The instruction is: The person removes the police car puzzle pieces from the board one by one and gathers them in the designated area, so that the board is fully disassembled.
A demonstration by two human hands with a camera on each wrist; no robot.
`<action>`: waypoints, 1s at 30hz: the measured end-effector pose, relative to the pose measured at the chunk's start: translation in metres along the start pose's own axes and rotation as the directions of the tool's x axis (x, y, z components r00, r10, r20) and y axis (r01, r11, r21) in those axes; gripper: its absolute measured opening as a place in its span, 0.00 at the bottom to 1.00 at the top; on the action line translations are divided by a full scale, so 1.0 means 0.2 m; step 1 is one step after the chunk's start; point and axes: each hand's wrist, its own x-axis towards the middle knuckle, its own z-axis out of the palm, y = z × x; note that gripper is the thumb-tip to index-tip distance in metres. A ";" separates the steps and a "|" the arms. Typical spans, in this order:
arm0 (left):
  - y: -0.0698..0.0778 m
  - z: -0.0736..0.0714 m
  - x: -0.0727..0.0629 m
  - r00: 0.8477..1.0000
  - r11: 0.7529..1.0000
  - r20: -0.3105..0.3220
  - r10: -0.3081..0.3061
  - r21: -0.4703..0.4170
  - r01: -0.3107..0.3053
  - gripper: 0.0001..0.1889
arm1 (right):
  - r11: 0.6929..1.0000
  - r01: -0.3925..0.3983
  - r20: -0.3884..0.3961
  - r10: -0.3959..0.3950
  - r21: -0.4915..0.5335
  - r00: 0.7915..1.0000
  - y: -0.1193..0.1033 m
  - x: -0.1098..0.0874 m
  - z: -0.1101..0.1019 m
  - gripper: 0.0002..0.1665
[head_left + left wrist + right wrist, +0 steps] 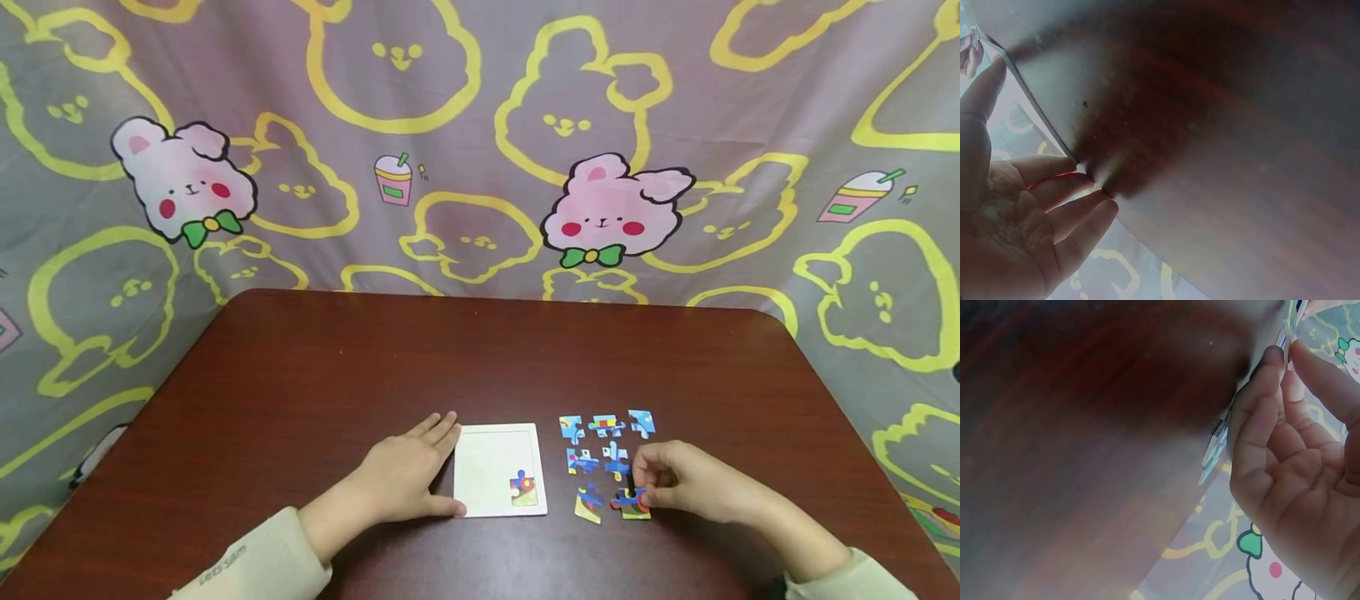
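Observation:
A white square puzzle tray (487,467) lies on the table, with one puzzle piece (524,490) in its lower right corner. My left hand (405,471) rests along the tray's left edge, thumb by the near corner and fingers stretched by the far one. The left wrist view shows those fingers (1082,231) straight, touching the tray's edge. To the tray's right, my right hand (697,483) pinches the near right jigsaw piece (636,505), blue, red and green, between thumb and bent fingers. In the right wrist view the pinched piece (1287,347) shows edge-on.
Several loose jigsaw pieces (581,460) lie in rough rows between the tray and my right hand. The dark red-brown table (375,358) extends beyond them to a patterned curtain (465,150) at the back and sides.

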 end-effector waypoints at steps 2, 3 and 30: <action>0.00 0.00 0.00 1.000 1.000 -0.001 0.002 0.007 -0.002 0.54 | 1.000 -0.011 -0.011 0.011 -0.022 1.000 0.00 0.00 0.00 0.07; 0.00 0.00 0.00 1.000 1.000 -0.003 0.003 0.011 -0.003 0.54 | 0.999 -0.013 -0.016 0.012 -0.030 1.000 -0.01 0.00 0.01 0.07; -0.01 0.02 0.00 1.000 1.000 0.001 -0.003 0.005 0.003 0.55 | 0.986 0.022 0.001 -0.022 -0.163 1.000 -0.21 0.23 0.06 0.06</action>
